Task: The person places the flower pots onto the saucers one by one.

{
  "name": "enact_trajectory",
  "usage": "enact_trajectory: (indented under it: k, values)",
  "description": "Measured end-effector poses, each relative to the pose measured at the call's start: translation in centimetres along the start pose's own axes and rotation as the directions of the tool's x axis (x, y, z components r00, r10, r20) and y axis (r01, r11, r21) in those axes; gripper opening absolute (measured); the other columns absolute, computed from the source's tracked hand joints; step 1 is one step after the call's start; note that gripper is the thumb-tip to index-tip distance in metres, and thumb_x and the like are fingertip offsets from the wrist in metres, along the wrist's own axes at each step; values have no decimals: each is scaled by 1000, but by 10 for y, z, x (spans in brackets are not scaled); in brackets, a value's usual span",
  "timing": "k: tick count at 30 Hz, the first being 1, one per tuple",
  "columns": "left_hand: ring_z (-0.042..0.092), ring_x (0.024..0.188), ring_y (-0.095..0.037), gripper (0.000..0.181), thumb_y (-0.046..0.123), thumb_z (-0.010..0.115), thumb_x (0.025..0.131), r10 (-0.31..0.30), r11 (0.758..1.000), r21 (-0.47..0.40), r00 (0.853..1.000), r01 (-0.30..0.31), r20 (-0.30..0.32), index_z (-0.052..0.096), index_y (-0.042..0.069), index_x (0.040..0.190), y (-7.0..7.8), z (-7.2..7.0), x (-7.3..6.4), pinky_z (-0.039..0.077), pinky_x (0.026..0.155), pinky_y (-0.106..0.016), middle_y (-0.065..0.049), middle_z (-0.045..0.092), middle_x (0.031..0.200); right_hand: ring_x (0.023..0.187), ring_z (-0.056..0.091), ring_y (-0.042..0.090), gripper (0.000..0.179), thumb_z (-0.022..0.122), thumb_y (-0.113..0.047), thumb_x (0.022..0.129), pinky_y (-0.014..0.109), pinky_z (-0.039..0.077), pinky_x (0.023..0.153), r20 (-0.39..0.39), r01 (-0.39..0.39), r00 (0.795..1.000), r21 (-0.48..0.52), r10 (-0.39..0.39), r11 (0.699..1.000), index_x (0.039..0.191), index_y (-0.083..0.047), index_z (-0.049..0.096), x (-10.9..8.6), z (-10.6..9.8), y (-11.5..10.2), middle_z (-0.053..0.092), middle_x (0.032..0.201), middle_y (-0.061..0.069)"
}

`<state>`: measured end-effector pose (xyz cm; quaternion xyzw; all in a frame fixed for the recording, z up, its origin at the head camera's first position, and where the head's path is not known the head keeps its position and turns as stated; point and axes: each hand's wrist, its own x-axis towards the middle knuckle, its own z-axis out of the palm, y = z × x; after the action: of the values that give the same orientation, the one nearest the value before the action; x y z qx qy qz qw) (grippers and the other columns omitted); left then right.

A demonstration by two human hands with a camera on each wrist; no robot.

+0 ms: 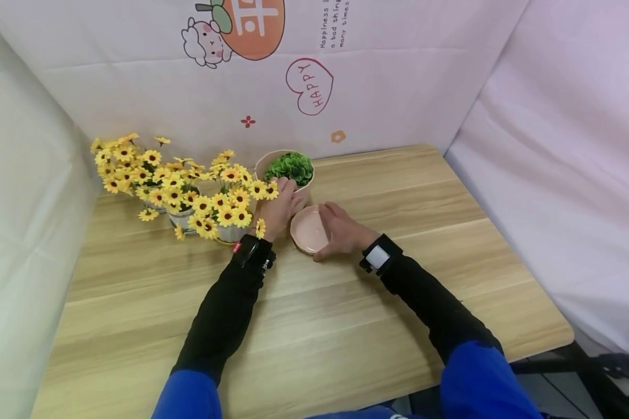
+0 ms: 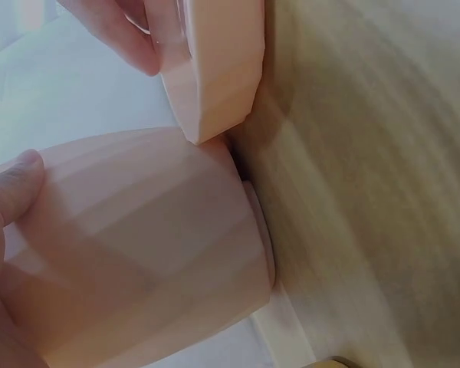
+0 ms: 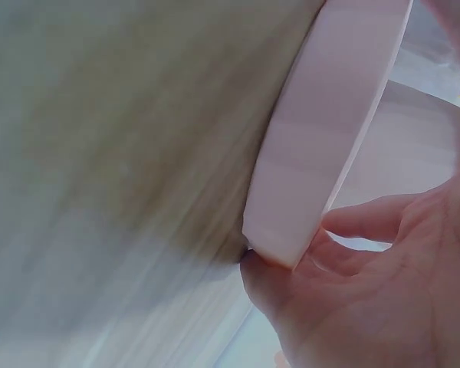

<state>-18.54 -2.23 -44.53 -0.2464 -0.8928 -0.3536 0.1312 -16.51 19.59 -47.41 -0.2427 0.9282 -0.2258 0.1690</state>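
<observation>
Near the back of the table, my left hand (image 1: 278,206) grips the side of a pink flowerpot (image 1: 303,196), thumb on its outer wall. A leafy green plant (image 1: 292,167) fills the pot. My right hand (image 1: 343,230) holds a shallow pink saucer (image 1: 308,230) by its right side, the thumb at the near edge. In the left wrist view the saucer (image 2: 226,69) meets or nearly meets the pot (image 2: 138,238) low on its wall. Whether the saucer rests on the wood or hovers just above it, I cannot tell. The pot hides part of my left fingers.
Several pots of yellow daisies (image 1: 230,201) crowd the table's back left, their blooms overhanging my left wrist. Printed white cloth (image 1: 398,87) rises behind the wooden table (image 1: 424,221), with more cloth on both sides. The right table edge slopes toward me.
</observation>
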Motion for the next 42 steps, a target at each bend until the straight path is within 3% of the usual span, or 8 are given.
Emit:
enact_trajectory:
  k: [2, 3, 4, 6, 11, 17, 29, 42]
  values:
    - [63, 103, -35, 25, 23, 63, 107, 69, 963, 263, 998, -65, -6, 55, 1, 97, 1, 1, -5, 54, 101, -44, -13, 55, 96, 160, 23, 41, 139, 94, -59, 68, 55, 34, 129, -1, 7, 1000, -1, -7, 1000, 168, -4, 15, -5, 2, 1, 14, 173, 24]
    - [63, 100, -33, 27, 29, 65, 105, 136, 893, 435, 990, -115, -18, 58, 3, 103, 2, 0, -7, 54, 97, -43, -12, 59, 101, 160, 23, 41, 139, 95, -59, 68, 55, 35, 128, -2, 10, 1000, 1, -10, 1000, 168, -5, 15, -7, 3, 2, 14, 173, 24]
    - [63, 100, -32, 29, 32, 66, 105, 158, 857, 500, 987, -127, -19, 59, 4, 106, 3, 1, -9, 53, 94, -42, -12, 60, 103, 160, 23, 41, 139, 95, -59, 68, 55, 35, 128, -2, 8, 1000, 1, -8, 1000, 168, -5, 15, -10, 4, 2, 14, 173, 23]
    - [64, 100, -30, 29, 34, 67, 104, 163, 840, 526, 987, -134, -9, 60, 6, 107, 7, 1, -13, 53, 90, -40, -10, 62, 105, 159, 23, 41, 139, 95, -59, 68, 56, 36, 127, 0, 9, 1000, 3, -9, 1000, 169, -6, 14, -16, 5, 3, 14, 173, 23]
    - [64, 89, -27, 29, 35, 70, 100, 115, 878, 470, 993, -89, -27, 59, 8, 103, 18, 5, -21, 52, 75, -44, -8, 63, 102, 160, 22, 40, 140, 95, -57, 68, 55, 34, 129, -4, 17, 1000, 15, -17, 1000, 169, -6, 14, -31, 9, 5, 13, 174, 23]
    - [58, 95, -27, 25, 34, 67, 102, 118, 908, 405, 993, -108, 1, 60, 10, 104, 25, 6, -31, 48, 84, -50, -7, 63, 103, 162, 16, 42, 141, 94, -57, 70, 57, 30, 130, 15, 28, 999, 28, -29, 999, 169, -3, 10, -48, 11, 5, 8, 175, 24]
    - [57, 103, -25, 21, 32, 68, 103, 162, 900, 398, 984, -175, 68, 61, 12, 104, 33, 5, -50, 43, 90, -46, -4, 65, 108, 162, 16, 45, 141, 96, -53, 71, 59, 29, 130, 42, 24, 999, 46, -26, 999, 169, -1, 8, -71, 15, 1, 6, 174, 27]
    - [54, 94, -23, 20, 30, 70, 102, 230, 894, 382, 972, -233, 53, 60, 12, 101, 33, -6, -74, 41, 87, -46, -3, 63, 101, 161, 15, 45, 142, 96, -52, 70, 60, 29, 130, 45, 41, 998, 60, -44, 997, 169, 0, 9, -80, 17, 5, 7, 174, 27]
